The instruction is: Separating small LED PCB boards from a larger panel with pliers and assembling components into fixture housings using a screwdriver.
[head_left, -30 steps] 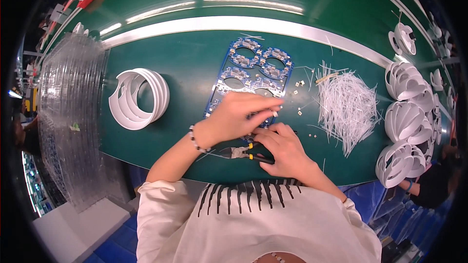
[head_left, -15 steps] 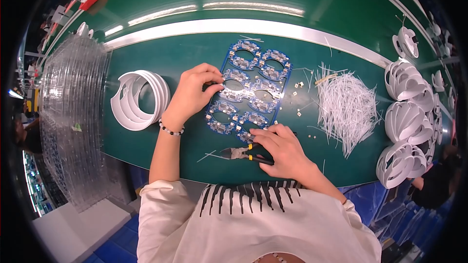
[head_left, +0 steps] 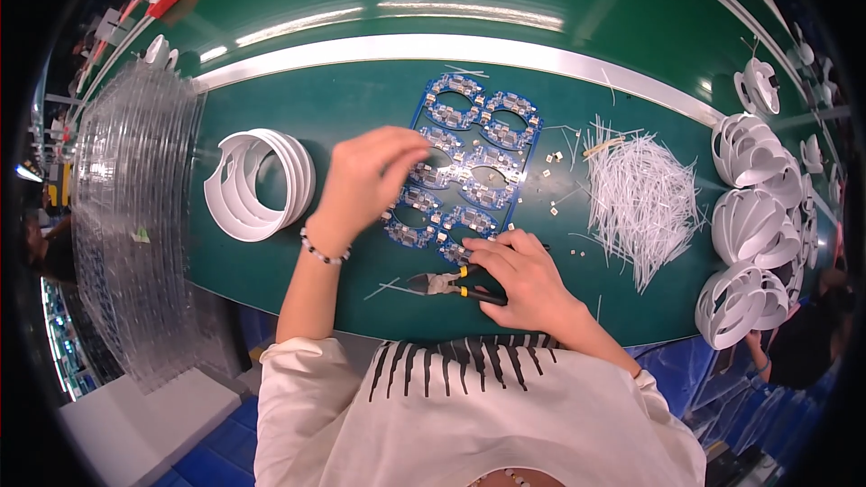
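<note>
A flat blue panel of little circuit boards [head_left: 474, 162] lies in the middle of the green tabletop [head_left: 361, 108]. The left hand [head_left: 365, 180] pinches its left side. The right hand [head_left: 523, 275] presses its near edge, holding small cutters [head_left: 442, 283]. White plastic rings [head_left: 257, 185] sit left; thin white strips [head_left: 640, 194] are piled right.

Open green worktop [head_left: 361, 99] lies between the stack of white rings [head_left: 257, 182] and the blue circuit panel [head_left: 469, 158]. To the right, a heap of white wire pieces [head_left: 640, 194] and piled white housings [head_left: 753, 216] crowd the approach; clear trays [head_left: 135, 216] wall the left edge.
</note>
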`<move>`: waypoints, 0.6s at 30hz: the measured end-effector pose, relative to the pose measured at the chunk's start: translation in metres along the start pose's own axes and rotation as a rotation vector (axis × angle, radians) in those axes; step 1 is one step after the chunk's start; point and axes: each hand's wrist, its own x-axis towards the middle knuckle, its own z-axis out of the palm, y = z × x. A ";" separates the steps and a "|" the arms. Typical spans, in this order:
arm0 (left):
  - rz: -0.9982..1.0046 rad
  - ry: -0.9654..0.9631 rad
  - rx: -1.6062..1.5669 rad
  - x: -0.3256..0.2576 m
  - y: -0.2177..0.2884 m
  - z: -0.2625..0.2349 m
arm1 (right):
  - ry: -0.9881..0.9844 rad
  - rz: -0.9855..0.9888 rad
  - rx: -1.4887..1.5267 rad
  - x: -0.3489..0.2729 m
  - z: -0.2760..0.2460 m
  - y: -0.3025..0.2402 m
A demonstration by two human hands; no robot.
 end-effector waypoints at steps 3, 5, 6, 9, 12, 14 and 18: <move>0.074 -0.051 -0.131 -0.008 0.023 0.027 | -0.004 -0.008 0.002 0.002 0.003 -0.003; 0.031 -0.087 -0.184 -0.010 0.030 0.034 | -0.008 -0.010 -0.001 0.001 0.002 -0.003; 0.065 -0.072 -0.154 -0.006 0.029 0.034 | -0.005 -0.008 0.000 0.001 0.001 -0.003; 0.069 -0.082 -0.010 0.001 0.014 0.017 | 0.000 0.007 0.006 0.001 0.001 -0.001; -0.029 -0.084 0.091 -0.004 -0.002 0.005 | -0.009 0.023 0.012 0.000 0.003 -0.001; -0.132 -0.185 0.080 -0.008 -0.011 0.004 | -0.015 0.025 0.017 0.001 0.003 -0.001; -0.080 -0.203 0.092 -0.007 -0.010 0.006 | -0.012 0.028 0.014 0.000 0.002 -0.001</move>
